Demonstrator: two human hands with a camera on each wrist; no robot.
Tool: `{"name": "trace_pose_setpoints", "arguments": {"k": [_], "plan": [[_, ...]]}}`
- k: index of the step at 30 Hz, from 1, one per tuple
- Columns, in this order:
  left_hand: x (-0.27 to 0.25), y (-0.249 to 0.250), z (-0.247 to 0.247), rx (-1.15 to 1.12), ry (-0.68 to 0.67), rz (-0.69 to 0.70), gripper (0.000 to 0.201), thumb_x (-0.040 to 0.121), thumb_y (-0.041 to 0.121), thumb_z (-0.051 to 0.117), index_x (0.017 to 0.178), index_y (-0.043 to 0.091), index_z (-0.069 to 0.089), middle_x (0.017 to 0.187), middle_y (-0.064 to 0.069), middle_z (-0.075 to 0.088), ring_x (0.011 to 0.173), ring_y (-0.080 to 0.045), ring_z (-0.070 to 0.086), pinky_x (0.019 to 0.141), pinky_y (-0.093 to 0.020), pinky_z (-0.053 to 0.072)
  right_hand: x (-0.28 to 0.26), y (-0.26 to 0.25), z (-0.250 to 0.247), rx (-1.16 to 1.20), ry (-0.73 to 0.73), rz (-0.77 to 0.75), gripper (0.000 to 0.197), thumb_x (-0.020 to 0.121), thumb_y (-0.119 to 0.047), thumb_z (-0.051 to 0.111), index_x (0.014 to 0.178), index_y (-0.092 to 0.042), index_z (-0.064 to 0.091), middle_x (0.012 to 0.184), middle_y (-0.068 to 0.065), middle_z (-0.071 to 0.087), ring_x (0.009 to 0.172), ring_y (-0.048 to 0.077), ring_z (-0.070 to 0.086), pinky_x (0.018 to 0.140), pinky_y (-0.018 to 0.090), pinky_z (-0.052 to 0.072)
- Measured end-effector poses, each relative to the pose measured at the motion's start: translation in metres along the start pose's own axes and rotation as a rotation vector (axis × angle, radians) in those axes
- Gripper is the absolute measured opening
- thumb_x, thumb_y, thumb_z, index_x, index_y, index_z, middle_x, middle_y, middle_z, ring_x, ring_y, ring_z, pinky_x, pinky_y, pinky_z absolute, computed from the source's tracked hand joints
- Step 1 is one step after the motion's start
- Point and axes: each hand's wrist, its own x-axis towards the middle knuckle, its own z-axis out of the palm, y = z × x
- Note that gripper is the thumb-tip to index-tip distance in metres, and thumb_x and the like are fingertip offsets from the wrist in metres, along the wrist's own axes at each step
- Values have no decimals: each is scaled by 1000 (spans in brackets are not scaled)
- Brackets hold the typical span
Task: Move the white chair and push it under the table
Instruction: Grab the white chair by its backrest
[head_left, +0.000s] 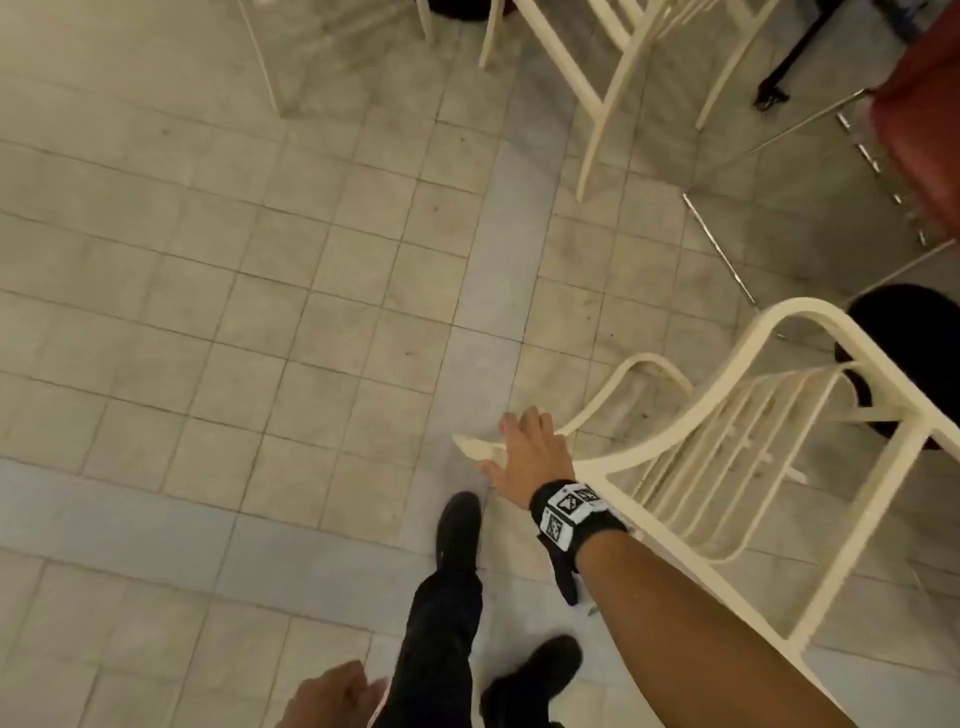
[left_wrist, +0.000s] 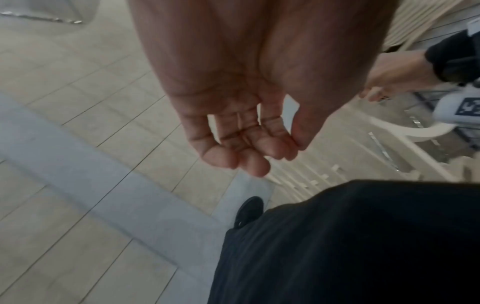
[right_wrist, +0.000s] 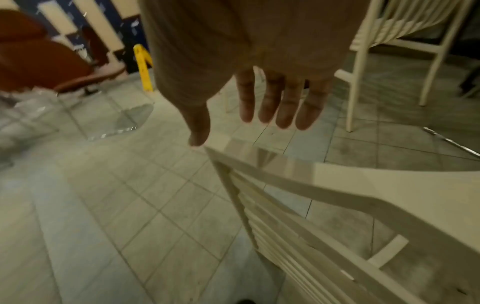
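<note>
Floor (head_left: 234, 312) tiles fill the left of my view, bare and pale. Low at the left my left hand (left_wrist: 241, 131) hangs beside my dark trouser leg (head_left: 441, 639), fingers loosely curled, holding nothing. My shoes (head_left: 457, 530) stand mid-stride on the grey strip of tile.

Further right, my right hand (head_left: 530, 457) is stretched out flat, fingers straight and slightly apart, over the near end of the white chair (head_left: 727, 457). From the wrist view the thumb tip sits just at the corner of the chair's top rail; I cannot tell whether it touches, and nothing is gripped.

The white chair itself is at the right, tilted toward me, its slatted back and curved arm nearest my wrist. Behind it are a dark round base (head_left: 904, 353) and a clear glass edge with metal fittings (head_left: 727, 249), which I take for the worktop it belongs under. Another white chair (head_left: 613, 62) stands at the top.

By my judgement the job is barely begun: I have yet to take hold, and all the moving and pushing under is left.
</note>
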Motion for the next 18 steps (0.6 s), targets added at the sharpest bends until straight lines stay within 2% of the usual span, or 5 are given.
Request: {"name": "trace_pose_setpoints", "arguments": {"k": [4,8,10,12,18], "plan": [[-2,-27,10,-177,22,-74,47,70,27,68,45,20,29,53,7,53,41,2,40,54,-12,39,20,-12,28,-40,-340,90,78,76,-53,66,133,-10,35,134,14,46,121,34,44,100,50,39],[26,-100,29,-195,-104,-233,59,57,60,69,35,24,28,34,12,42,39,4,43,63,-10,43,35,-8,34,36,-393,187,83,72,-70,57,132,-15,44,133,11,52,118,34,51,97,43,45],[19,-96,23,-106,-149,-157,61,64,38,85,33,31,34,35,17,40,37,1,42,66,-5,41,36,-13,30,91,-394,235,91,67,-77,55,132,-14,45,131,9,51,116,34,52,94,42,47],[13,-66,11,-71,48,-67,64,67,24,84,36,34,28,33,9,39,36,0,42,57,-5,40,30,-12,24,57,-316,229,88,66,-82,51,121,-14,53,121,10,57,109,33,56,89,41,49],[17,20,-32,190,-181,119,39,89,45,54,59,25,40,65,3,56,75,-20,61,67,-31,44,-47,43,-59,-52,71,270,69,68,-83,41,77,-19,64,75,5,64,78,30,62,65,35,43]]}}
